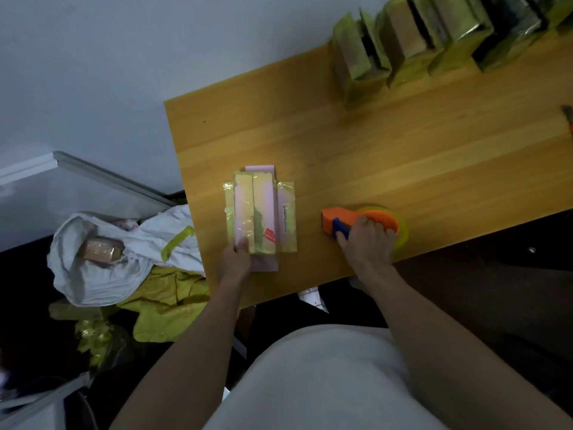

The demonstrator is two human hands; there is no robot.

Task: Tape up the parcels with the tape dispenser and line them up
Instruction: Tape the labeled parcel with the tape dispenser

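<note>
Lengthwise, parcel (260,217) points away toward wall (124,72).

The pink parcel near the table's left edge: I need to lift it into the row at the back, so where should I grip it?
Judging by its pose, grip the pink parcel across its short width, at the two long sides, coming from above. It lies flat and is long and narrow. The left hand only pinches its near end, while the right hand holds the tape dispenser.
</note>
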